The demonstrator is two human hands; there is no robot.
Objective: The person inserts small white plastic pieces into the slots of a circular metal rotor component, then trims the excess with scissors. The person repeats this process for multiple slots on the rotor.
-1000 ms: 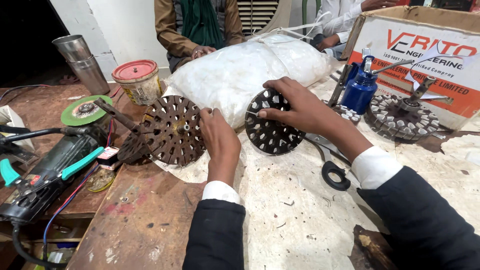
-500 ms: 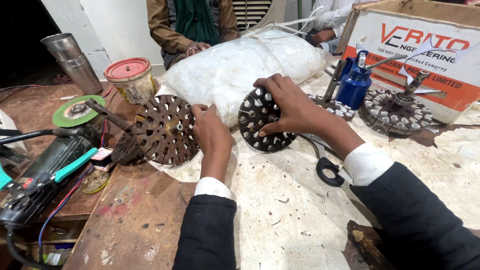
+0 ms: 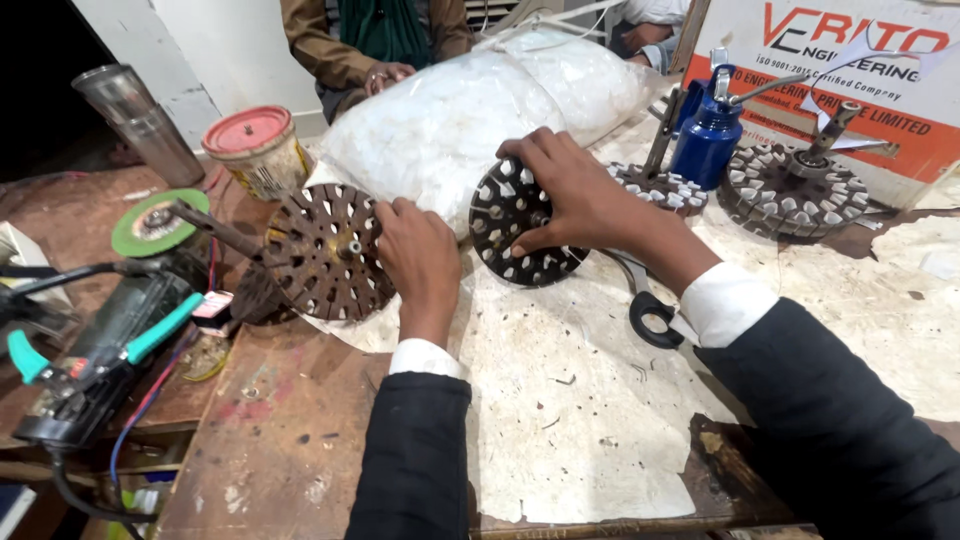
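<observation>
The dark round slotted metal stator core is gripped on edge by the right hand; the left hand, apparently loosely curled, touches the brown rusty slotted disc, both cores unwound.

A worn wooden workbench stands before a pale wall.

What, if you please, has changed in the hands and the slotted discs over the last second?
Little: the right hand still holds the dark slotted metal disc tilted on edge, its grip having shifted slightly over the top rim. The left hand stays against the rusty brown slotted disc. The blue oil can and green grinding wheel lie unmoved.
</observation>
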